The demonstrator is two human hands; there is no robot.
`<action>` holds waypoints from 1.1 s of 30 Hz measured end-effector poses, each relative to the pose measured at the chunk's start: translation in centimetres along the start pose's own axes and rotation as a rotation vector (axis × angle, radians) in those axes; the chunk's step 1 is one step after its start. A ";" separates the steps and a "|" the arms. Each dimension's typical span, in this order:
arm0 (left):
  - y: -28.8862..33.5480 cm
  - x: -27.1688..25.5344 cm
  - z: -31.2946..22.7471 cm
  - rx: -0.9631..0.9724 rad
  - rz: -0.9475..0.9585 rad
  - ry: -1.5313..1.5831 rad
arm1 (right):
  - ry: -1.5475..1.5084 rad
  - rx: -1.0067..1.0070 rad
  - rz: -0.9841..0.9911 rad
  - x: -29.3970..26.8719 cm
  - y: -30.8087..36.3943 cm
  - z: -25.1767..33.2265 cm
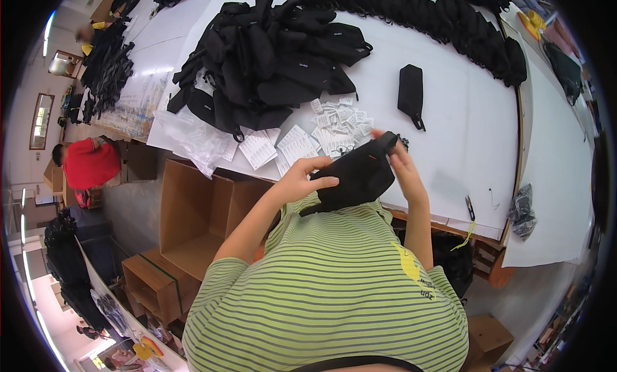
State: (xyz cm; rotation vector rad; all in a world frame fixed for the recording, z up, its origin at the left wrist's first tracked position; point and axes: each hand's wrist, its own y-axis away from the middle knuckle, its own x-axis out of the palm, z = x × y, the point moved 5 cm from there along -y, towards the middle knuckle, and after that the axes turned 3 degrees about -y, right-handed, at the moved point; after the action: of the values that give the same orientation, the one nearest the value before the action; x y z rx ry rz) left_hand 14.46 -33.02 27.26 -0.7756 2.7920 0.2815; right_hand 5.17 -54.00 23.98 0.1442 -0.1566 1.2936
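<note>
White table (463, 157), pouch (357, 177) between hands (301, 178) (407, 171)

– The right hand (406, 171) was in there, its fingertips nothing but a blur!
– And the left hand (301, 180)?
– Partly lost! Some fingers lay hidden behind the pouch (358, 179).
– What about the slips (340, 120)?
– Their print was far too small to read!
– Up top, the row of pouches (418, 15) was cut by the edge.
– And the pile (276, 57) covered its own bottom layer!

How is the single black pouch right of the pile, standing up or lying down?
Lying down: the black pouch stretches lengthwise along the white tabletop, its loop at the near end.
</note>
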 end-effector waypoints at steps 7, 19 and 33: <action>1.8 0.1 -1.1 -0.202 0.258 0.631 | -0.352 0.504 0.165 3.9 3.2 -4.7; 2.0 -4.3 1.2 -0.293 0.107 -0.043 | 0.261 0.343 -0.025 -6.7 2.1 1.7; 0.0 0.5 -3.4 -0.143 0.331 -0.132 | -0.863 0.312 -0.599 0.5 -1.5 -4.1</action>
State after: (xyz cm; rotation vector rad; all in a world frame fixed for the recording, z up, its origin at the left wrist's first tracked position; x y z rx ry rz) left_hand 13.45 -34.12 30.36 -0.3031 2.7852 0.5725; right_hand 6.89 -53.10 20.04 0.9454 -0.5971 0.5800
